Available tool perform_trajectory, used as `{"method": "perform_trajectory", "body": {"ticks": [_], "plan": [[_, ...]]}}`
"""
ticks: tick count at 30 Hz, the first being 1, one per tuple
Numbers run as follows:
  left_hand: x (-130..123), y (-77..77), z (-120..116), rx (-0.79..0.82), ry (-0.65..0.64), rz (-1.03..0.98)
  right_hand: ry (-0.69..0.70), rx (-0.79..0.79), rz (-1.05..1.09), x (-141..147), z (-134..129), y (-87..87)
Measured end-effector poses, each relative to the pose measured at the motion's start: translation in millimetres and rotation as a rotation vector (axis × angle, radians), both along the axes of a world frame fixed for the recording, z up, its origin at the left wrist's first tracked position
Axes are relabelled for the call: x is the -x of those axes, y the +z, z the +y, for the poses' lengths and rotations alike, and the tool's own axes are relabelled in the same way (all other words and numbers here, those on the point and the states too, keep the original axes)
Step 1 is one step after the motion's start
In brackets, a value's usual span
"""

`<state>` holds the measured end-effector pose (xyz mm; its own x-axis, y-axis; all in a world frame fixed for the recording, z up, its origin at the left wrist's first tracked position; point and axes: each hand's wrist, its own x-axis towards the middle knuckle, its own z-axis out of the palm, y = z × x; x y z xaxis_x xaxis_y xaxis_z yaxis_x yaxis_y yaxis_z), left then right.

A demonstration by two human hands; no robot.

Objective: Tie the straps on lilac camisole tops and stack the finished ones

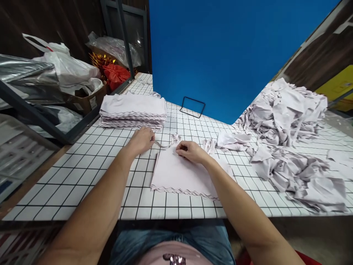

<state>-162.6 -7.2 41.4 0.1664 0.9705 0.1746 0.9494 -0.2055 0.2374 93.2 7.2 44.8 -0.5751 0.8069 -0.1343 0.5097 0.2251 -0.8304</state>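
Note:
A flat stack of pale pinkish-white fabric pieces (184, 175) with a wavy front edge lies on the table before me. My left hand (141, 141) is closed just left of its back corner. A thin fabric strip (161, 145) runs from those fingertips toward the stack. My right hand (192, 151) rests over the stack's back part, thumb and fingers pinched together; what they hold, if anything, is hidden. Small crumpled scraps (175, 139) sit at the stack's back edge, between the two hands. More narrow scraps (209, 145) lie behind my right hand.
A taller stack of wavy-edged fabric (132, 110) stands at the back left. Crumpled fabric heaps (289, 106) cover the right side. A blue panel (220, 55) rises behind, with a black wire frame (193, 106) at its foot. Bags and boxes (68, 66) crowd the left beyond a metal frame.

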Motion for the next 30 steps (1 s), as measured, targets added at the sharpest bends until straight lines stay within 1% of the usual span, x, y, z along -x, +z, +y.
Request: {"method": "perform_trajectory", "body": {"ticks": [2, 4, 6, 8, 10, 14, 15, 17, 19, 20, 24, 25, 28, 30], "plan": [[-13.4, 5.7, -2.8, -0.018, 0.056, -0.165, -0.012, 0.036, 0.075, 0.6, -3.5, 6.2], [-29.4, 10.2, -6.6, 0.001, 0.111, -0.398, 0.025, 0.073, 0.175, 2.6, -8.1, 11.1], [-45.7, 11.5, -10.5, 0.043, 0.14, -0.58, 0.07, 0.093, 0.24, 6.5, -11.8, 12.2], [-60.2, 10.0, -14.4, 0.101, 0.151, -0.699, 0.049, 0.086, 0.255, 11.1, -13.4, 8.8], [-71.0, 7.6, -17.5, 0.183, 0.17, -0.839, -0.018, 0.075, 0.242, 14.8, -12.5, 2.3], [-79.4, 5.8, -20.6, 0.378, 0.171, -1.135, -0.122, 0.086, 0.23, 15.1, -6.6, -10.4], [-79.3, 6.1, -20.8, 0.4, 0.164, -1.174, -0.13, 0.108, 0.244, 14.0, -5.0, -11.8], [-77.4, 6.8, -20.7, 0.379, 0.153, -1.211, -0.129, 0.16, 0.296, 11.3, -2.7, -11.4], [-74.8, 7.8, -20.7, 0.345, 0.131, -1.216, -0.135, 0.192, 0.362, 8.5, -1.3, -7.7], [-73.6, 8.4, -20.9, 0.36, 0.115, -1.205, -0.142, 0.201, 0.396, 7.1, -0.9, -5.4], [-72.2, 10.2, -23.4, 0.573, 0.047, -1.146, -0.169, 0.214, 0.471, 2.2, 0.2, 0.3], [-72.5, 10.3, -24.2, 0.604, 0.034, -1.141, -0.176, 0.209, 0.479, 1.1, 0.4, 0.4], [-73.7, 9.6, -26.0, 0.635, -0.004, -1.14, -0.194, 0.182, 0.49, -1.0, 0.6, -0.6], [-74.2, 9.2, -26.3, 0.655, -0.008, -1.147, -0.208, 0.169, 0.496, -0.9, 0.9, -0.8]]}}
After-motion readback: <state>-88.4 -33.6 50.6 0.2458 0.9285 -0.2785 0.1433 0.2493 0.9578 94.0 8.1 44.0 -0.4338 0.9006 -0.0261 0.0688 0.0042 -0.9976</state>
